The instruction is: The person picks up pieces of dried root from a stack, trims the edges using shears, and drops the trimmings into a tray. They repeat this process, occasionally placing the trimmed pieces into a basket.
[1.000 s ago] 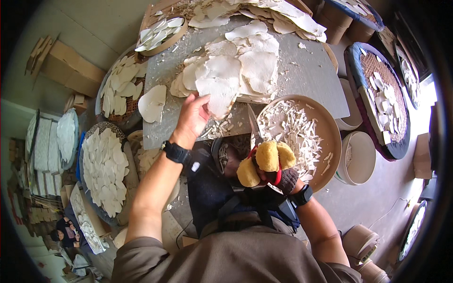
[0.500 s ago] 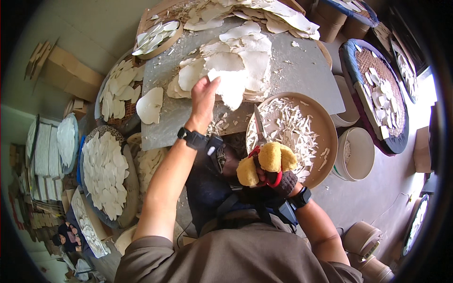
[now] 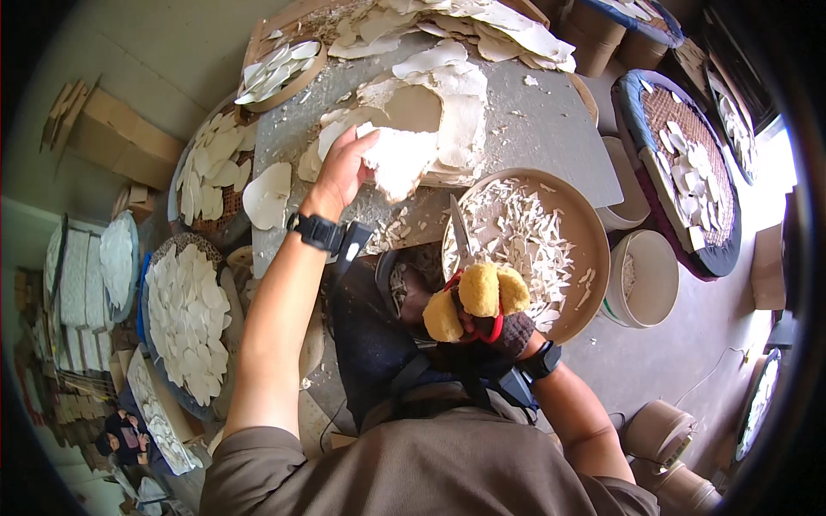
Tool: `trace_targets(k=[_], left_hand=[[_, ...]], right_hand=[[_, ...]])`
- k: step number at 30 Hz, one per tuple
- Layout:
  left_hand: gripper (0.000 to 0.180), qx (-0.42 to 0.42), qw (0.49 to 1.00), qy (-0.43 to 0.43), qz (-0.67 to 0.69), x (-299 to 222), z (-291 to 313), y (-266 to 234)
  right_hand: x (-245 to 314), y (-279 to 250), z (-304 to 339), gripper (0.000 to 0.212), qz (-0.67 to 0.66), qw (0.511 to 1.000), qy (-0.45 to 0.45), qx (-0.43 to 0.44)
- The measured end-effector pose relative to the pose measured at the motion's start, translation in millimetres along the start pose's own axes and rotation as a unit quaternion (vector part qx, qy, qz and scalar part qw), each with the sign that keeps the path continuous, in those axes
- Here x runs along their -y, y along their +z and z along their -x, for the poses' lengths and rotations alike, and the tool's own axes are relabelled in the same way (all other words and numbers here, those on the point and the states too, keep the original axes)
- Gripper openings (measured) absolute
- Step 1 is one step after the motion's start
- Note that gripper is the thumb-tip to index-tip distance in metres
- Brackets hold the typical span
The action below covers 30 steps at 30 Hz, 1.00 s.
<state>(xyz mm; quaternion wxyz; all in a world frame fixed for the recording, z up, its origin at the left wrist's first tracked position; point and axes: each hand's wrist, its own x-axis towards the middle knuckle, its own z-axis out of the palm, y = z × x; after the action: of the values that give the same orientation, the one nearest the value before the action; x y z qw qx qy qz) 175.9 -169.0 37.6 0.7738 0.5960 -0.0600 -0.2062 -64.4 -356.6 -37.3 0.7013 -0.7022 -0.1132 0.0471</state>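
My left hand [image 3: 346,172] pinches one edge of a thin, bright white, irregular flat piece [image 3: 400,162], lifted over the near side of a stack [image 3: 465,120] of similar off-white pieces. In my right hand [image 3: 508,331], which wears a dark glove, are scissors [image 3: 461,230] with red handles wrapped in thick yellow padding. Their blades point away from me, over the left part of a round tan tray [image 3: 594,284] full of narrow white trimmings [image 3: 525,236]. The padding hides most of my right fingers. A single pale piece [image 3: 268,196] lies at the left edge of the grey board [image 3: 551,129].
A larger pile of pale pieces [image 3: 465,24] lies at the board's far end. Round trays of pieces [image 3: 189,322] stand on my left. To the right are a white bucket [image 3: 644,279] and an oval blue-rimmed tray [image 3: 632,112]. Another person [image 3: 129,434] sits at the lower left.
My left hand has shifted left with the white piece, which has turned and shows a rough lower edge. The padded scissors stay over the tray; the whole view has slid slightly.
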Motion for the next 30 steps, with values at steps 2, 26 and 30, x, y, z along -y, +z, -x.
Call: trace_targets(k=[2, 26, 30], left_hand=[[0.019, -0.014, 1.0, 0.007, -0.007, 5, 14, -1], [0.028, -0.111, 0.99, -0.088, -0.007, 49, 129, -107], [0.056, -0.148, 0.982, -0.109, 0.035, 58, 166, -94]], right_hand=[[7, -3, -5, 0.023, -0.039, 0.999, 0.017, 0.023], [-64, 79, -58, 0.021, -0.069, 0.985, -0.084, 0.135], [-104, 90, -57, 0.048, -0.065, 0.987, 0.1, 0.104]])
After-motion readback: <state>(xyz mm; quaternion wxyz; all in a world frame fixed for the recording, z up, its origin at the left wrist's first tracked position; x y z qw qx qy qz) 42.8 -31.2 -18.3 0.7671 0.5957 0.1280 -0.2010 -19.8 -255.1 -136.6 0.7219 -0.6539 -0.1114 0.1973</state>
